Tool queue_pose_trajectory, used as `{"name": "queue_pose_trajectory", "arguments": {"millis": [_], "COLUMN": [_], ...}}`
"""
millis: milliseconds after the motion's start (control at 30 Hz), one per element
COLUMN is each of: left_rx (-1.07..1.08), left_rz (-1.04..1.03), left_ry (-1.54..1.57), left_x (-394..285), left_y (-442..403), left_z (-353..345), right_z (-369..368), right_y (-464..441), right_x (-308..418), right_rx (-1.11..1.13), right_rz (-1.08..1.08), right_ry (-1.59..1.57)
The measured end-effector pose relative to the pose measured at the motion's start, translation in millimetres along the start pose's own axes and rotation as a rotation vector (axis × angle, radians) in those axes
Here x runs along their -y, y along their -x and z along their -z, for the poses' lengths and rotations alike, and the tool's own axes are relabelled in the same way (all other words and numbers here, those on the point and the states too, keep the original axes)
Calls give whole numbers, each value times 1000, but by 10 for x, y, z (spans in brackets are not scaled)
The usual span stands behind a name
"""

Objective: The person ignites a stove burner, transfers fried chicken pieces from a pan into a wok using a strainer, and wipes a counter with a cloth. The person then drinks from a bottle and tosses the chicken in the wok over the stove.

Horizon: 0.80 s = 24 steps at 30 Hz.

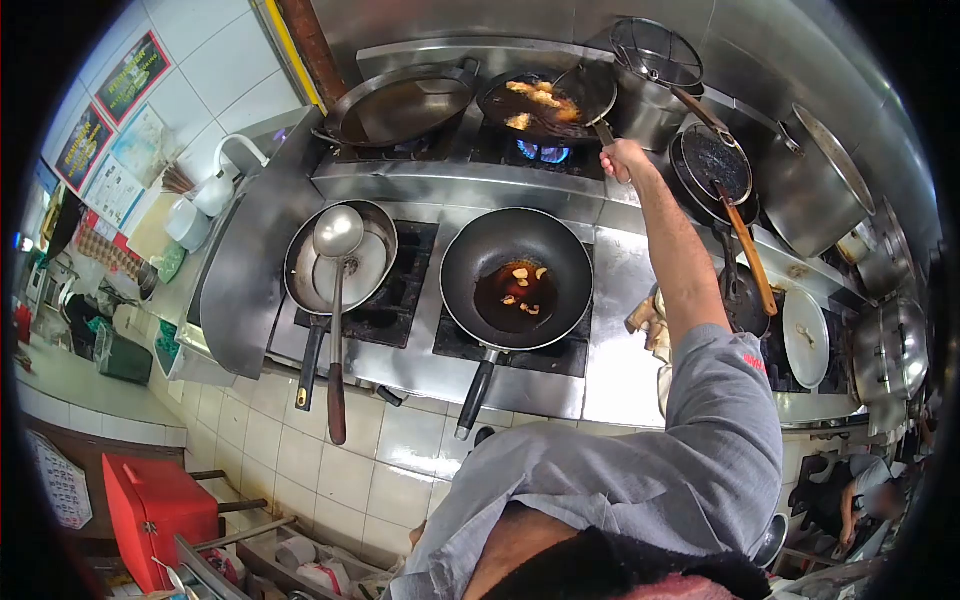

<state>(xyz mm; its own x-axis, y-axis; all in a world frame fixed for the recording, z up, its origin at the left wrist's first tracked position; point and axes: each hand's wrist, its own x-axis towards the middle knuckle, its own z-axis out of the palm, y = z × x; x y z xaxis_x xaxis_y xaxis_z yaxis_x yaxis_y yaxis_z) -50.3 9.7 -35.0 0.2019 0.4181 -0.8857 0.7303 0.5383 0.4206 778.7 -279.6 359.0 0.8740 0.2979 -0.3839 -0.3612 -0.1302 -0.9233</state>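
Observation:
My right hand [625, 160] is closed round the handle of a dark round wire strainer [588, 92]. Its head dips into the right side of a wok of hot oil [490, 100] at the back. Golden pieces of fried food [535, 94] float in that oil, and a blue gas flame [543, 152] burns underneath. In front stands a black wok [460, 250] with dark liquid and several garlic-like pieces [520, 273]. To its left, a steel ladle [338, 232] lies across a frying pan [297, 255]. My left hand is out of sight.
A large wide wok [400, 105] sits at back left. Another strainer with a wooden handle [742, 235] rests at the right, near tall steel pots [815, 185]. A white oval plate [805, 340] and a cloth [655, 325] lie close by. A person [850, 490] is at lower right.

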Motion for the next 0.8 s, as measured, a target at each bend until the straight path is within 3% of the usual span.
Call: {"name": "queue_pose_trajectory", "arguments": {"millis": [133,233,333,367,433,500,567,700,800], "left_rx": [18,20,66,62,-1,-8,-14,22,116], "left_rz": [-132,-235,-363,-376,-303,-309,-316,-261,-328], "left_ry": [-157,-209,-153,-112,24,11,-4,-166,-220], "left_x": [-39,-335,-1115,-1374,-1566,-1665,-1684,-1521,-1235], "left_y": [-256,-464,-52,161,95,101,62,89,103], "left_z": [-207,-365,-517,-595,-672,-673,-656,-575,-445], "right_z": [-152,-361,-465,-510,-656,-609,-457,-347,-326], "right_y": [185,422,548,633,982,1021,878,1357,1625], "right_x": [56,89,96,114,218,157,-33,89,209], "right_rx": [64,-61,-171,-174,-274,-279,-453,-385,-374], "right_rz": [-35,138,288,288,353,357,808,728,479], "right_ry": [-200,34,283,282,781,873,1208,1117,887]}}
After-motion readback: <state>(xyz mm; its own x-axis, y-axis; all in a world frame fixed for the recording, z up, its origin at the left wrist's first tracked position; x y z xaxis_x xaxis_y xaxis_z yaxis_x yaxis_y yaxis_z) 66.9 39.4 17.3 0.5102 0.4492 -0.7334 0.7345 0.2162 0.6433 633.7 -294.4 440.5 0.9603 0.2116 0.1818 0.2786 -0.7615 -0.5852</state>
